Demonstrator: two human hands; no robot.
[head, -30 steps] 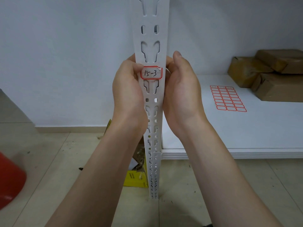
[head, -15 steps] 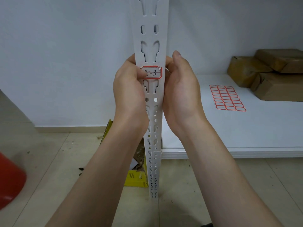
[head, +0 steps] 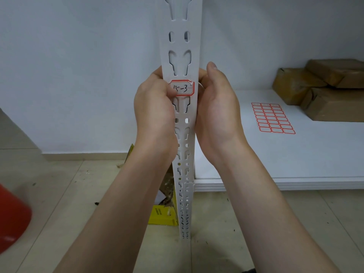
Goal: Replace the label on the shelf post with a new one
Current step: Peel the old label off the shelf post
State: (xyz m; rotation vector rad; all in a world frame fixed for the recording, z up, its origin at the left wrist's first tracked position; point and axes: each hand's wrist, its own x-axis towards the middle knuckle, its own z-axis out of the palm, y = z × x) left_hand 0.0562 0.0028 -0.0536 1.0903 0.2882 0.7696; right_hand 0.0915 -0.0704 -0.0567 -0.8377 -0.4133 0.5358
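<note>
A white slotted shelf post [head: 180, 42] stands upright in the middle of the view. A red-bordered label [head: 184, 88] with black handwriting is stuck on its front face. My left hand [head: 155, 107] holds the post from the left, and its thumb covers the label's left edge. My right hand [head: 215, 107] cups the post's right side, thumb pointing up, fingers hidden behind the post. A sheet of blank red-bordered labels [head: 272, 118] lies on the white shelf board [head: 295, 160] to the right.
Brown paper parcels [head: 323, 85] are stacked at the shelf's back right. A yellow box [head: 163, 213] with scraps sits on the tiled floor behind the post. A red object [head: 11, 217] is at the left edge. A pale wall stands behind.
My left thumb has slid right onto the label's left edge, covering the first written character. The right hand and the post have stayed put.
</note>
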